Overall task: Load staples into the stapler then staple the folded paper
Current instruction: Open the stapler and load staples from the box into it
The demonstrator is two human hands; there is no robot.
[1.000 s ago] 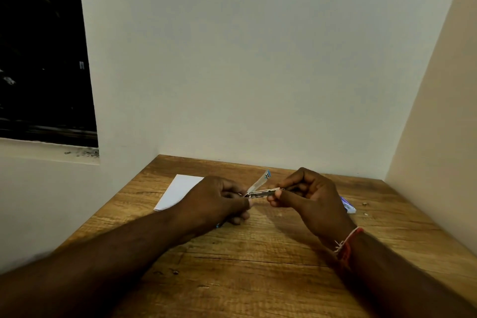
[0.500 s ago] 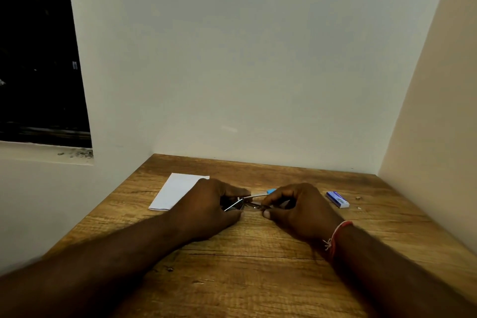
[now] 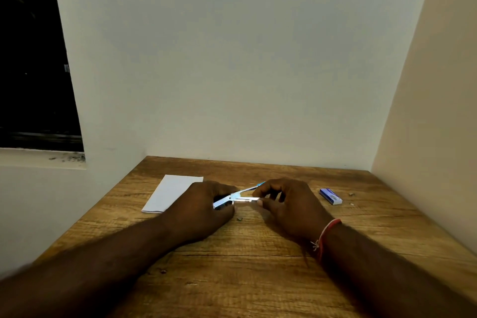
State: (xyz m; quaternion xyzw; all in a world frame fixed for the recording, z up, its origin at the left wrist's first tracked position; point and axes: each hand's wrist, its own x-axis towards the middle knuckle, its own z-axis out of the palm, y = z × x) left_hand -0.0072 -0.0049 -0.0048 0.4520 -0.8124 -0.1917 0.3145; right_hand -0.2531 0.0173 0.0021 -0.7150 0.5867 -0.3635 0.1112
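Observation:
A small blue and metal stapler [image 3: 238,197] hangs just above the wooden table [image 3: 258,266], with its top arm swung open and angled up to the right. My left hand [image 3: 204,210] grips its rear end. My right hand [image 3: 286,204] pinches the front of the metal staple channel between thumb and fingers. Any staples inside the channel are too small to make out. The folded white paper [image 3: 171,192] lies flat on the table behind my left hand, partly hidden by it.
A small blue staple box [image 3: 330,196] lies to the right of my right hand, with tiny bits beside it. A small metal scrap [image 3: 239,219] sits under the stapler. Walls close the table at the back and right; a dark window is at the left.
The camera view shifted slightly. Both hands stayed on the stapler; its top arm, nearly closed half a second ago, now stands open again, and the hands sit lower than a second ago.

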